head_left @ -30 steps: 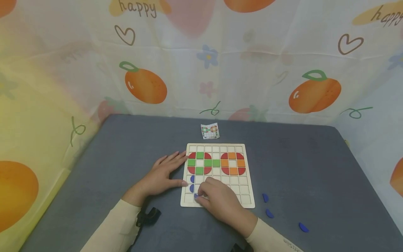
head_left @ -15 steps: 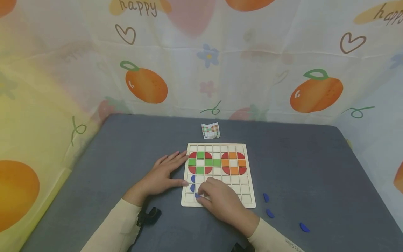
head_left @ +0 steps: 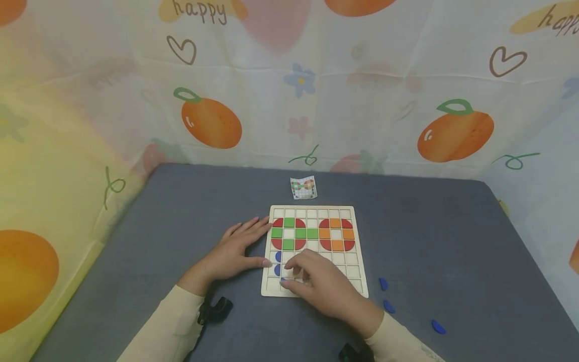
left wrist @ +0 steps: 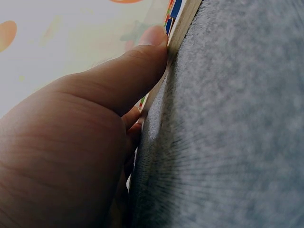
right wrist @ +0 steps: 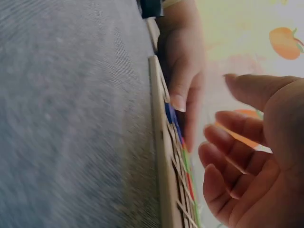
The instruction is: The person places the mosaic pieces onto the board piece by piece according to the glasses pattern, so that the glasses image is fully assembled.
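A square wooden grid board (head_left: pixel 349 287) lies on the table with red, green and orange pieces forming two rounded shapes in its upper half. Below them, two blue half-round pieces (head_left: pixel 277 270) sit in the left column, and part of a third blue piece (head_left: pixel 283 279) shows beside my right thumb. My left hand (head_left: pixel 230 255) rests along the board's left edge, fingers spread and straight, thumb (left wrist: pixel 151 50) on the rim. Over the lower part of the board hovers my right hand (head_left: pixel 323 286). Its thumb and fingers stand apart with nothing between them in the right wrist view.
Three loose blue half-round pieces (head_left: pixel 438 327) lie on the dark grey table (head_left: pixel 452 241) to the right of the board. Behind the board is a small printed pattern card (head_left: pixel 303 188). A fruit-print cloth (head_left: pixel 353 115) hangs at the back.
My right thumb and fingers have parted from the third blue piece, which stays on the board, and that hand has shifted slightly right. The left hand keeps its place.
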A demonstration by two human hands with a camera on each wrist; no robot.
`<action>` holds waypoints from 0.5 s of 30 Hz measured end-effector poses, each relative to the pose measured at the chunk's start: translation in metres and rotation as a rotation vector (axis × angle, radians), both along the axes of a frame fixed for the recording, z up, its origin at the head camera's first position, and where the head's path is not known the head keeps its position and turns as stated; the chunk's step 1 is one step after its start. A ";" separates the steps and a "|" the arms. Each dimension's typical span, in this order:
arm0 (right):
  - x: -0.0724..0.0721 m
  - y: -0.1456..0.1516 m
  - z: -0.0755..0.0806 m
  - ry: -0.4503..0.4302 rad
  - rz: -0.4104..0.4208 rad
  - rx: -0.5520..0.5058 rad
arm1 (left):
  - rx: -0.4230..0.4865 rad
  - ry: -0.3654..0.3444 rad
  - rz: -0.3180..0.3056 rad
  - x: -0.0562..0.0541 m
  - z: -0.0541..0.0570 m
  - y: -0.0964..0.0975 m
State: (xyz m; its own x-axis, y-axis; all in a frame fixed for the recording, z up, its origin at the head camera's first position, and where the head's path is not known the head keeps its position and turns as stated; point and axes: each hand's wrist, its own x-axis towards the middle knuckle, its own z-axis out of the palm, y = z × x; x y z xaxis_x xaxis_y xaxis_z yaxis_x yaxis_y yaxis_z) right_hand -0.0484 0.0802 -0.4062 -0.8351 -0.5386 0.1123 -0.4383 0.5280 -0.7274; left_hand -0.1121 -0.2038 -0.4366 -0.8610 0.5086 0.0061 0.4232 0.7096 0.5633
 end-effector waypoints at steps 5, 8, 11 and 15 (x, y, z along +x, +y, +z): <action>-0.001 0.011 0.006 -0.050 0.009 -0.102 | -0.002 0.003 -0.002 0.000 0.001 0.000; -0.002 0.019 0.007 -0.085 0.008 -0.150 | -0.003 0.003 0.002 0.000 0.001 0.000; -0.003 0.029 0.007 -0.108 -0.002 -0.180 | -0.005 0.002 0.006 0.001 0.001 0.001; -0.004 0.047 0.004 -0.112 -0.020 -0.218 | -0.008 -0.004 0.009 0.001 0.001 0.001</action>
State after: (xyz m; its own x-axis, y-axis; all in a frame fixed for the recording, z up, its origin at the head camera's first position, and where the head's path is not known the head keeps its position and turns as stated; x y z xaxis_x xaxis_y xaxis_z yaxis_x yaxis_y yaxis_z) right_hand -0.0528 0.1269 -0.4020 -0.8593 -0.4946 0.1299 -0.3391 0.3610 -0.8688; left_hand -0.1107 -0.2025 -0.4354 -0.8653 0.5012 -0.0012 0.4148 0.7174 0.5597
